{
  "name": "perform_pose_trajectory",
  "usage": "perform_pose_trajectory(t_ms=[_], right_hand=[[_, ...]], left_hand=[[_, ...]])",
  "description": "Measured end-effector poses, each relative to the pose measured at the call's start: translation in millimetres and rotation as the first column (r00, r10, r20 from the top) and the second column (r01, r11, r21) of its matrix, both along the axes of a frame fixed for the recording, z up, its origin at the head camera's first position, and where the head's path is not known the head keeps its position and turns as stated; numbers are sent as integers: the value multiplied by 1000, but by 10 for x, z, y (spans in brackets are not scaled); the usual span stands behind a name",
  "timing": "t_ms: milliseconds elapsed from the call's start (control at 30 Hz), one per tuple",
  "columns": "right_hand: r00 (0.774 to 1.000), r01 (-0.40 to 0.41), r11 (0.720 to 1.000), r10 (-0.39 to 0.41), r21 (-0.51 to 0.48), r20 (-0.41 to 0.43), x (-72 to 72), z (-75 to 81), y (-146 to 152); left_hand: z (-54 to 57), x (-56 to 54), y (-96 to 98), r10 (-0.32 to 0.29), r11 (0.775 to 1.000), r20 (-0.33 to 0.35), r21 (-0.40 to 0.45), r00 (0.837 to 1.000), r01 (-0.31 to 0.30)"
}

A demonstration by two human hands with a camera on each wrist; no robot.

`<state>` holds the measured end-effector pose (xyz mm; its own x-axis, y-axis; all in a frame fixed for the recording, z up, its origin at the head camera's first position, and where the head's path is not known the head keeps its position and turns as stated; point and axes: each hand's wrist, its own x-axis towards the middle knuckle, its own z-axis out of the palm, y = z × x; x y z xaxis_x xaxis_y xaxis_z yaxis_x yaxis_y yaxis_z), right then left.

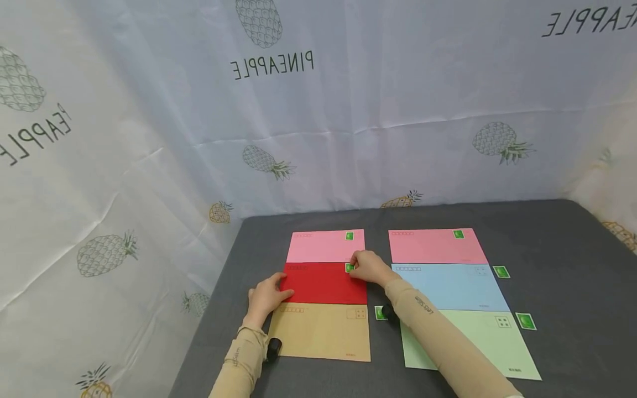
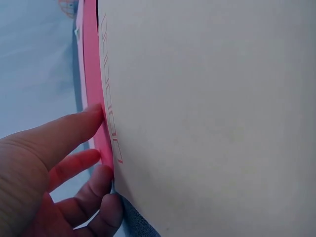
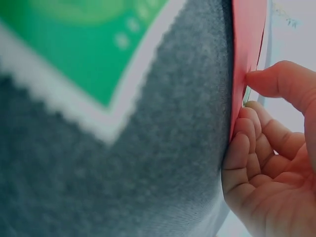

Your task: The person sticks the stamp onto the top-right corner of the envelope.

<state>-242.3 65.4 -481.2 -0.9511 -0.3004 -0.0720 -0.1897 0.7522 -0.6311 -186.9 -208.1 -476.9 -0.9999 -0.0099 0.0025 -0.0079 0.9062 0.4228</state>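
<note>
A red envelope (image 1: 323,287) lies in the middle of the left column. At its left edge, my left hand (image 1: 266,298) rests with thumb and fingers spread, touching the paper. My right hand (image 1: 372,267) is at the upper right corner of the same envelope. There it pinches a small green stamp (image 1: 349,268) by its right side, against the red paper. Up close in the right wrist view, thumb and forefinger meet around a sliver of green, mostly hidden. Below the red envelope is a tan envelope (image 1: 320,334).
Pink envelopes (image 1: 323,249) (image 1: 433,249) with green stamps head both columns. The right column also has a blue envelope (image 1: 448,287) and a light green envelope (image 1: 478,337). Loose stamps (image 1: 501,272) (image 1: 526,321) (image 1: 380,313) lie on the grey table (image 1: 572,265). A patterned curtain (image 1: 348,110) hangs behind.
</note>
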Motion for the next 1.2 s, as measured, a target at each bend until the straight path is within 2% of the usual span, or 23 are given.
perform_pose_trajectory(t_ms=[267, 467, 733, 933, 1200], right_hand=[[999, -38, 999, 37, -36, -23, 0, -19, 30], [999, -42, 995, 39, -88, -28, 14, -31, 44], [996, -47, 989, 37, -137, -76, 57, 86, 60], [994, -59, 990, 47, -128, -99, 74, 155, 104], [990, -74, 988, 57, -134, -126, 106, 261, 286]], left_hand=[[24, 26, 51, -22, 997, -77, -79, 997, 16], [59, 25, 79, -41, 994, -104, -105, 994, 30], [141, 12, 190, -47, 993, -141, -117, 989, 30], [220, 15, 308, -56, 994, -176, -106, 983, 38], [307, 3, 491, -112, 993, -212, -65, 971, 100]])
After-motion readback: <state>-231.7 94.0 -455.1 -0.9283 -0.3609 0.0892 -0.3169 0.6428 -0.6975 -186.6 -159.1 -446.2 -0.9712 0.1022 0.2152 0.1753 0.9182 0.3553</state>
